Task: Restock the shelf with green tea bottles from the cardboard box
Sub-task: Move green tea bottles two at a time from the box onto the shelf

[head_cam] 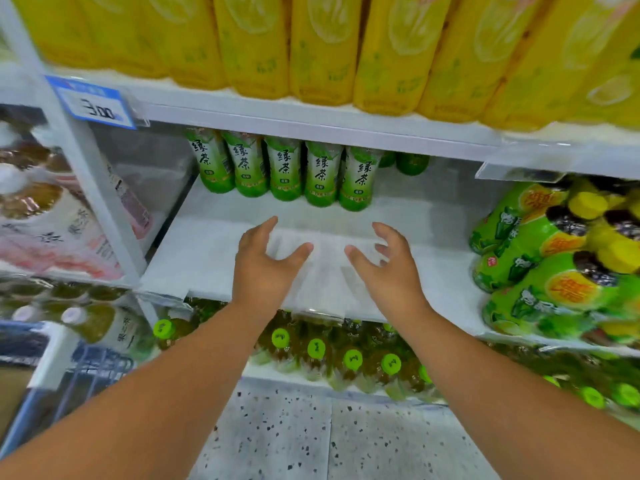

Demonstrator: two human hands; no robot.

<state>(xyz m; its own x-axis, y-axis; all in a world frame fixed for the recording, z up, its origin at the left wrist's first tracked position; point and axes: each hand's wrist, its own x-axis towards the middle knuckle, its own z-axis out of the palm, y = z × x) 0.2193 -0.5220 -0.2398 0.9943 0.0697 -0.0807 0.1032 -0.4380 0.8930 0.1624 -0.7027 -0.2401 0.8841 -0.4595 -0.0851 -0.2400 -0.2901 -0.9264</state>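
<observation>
Several green tea bottles (287,169) with green-and-white labels stand in a row at the back of the white middle shelf (433,237). More green bottles (412,163) show behind them to the right. My left hand (265,261) and my right hand (389,263) hover side by side over the bare front part of that shelf, fingers spread, palms facing each other, holding nothing. Both hands are a short way in front of the bottle row, not touching it. The cardboard box is not in view.
Yellow bottles (322,50) fill the shelf above. Green bottles with yellow and dark caps (554,258) lie packed at the right of the middle shelf. Green-capped tea bottles (353,362) stand on the shelf below. A white upright (86,188) and price tag (91,105) stand left. Speckled floor (311,438) lies below.
</observation>
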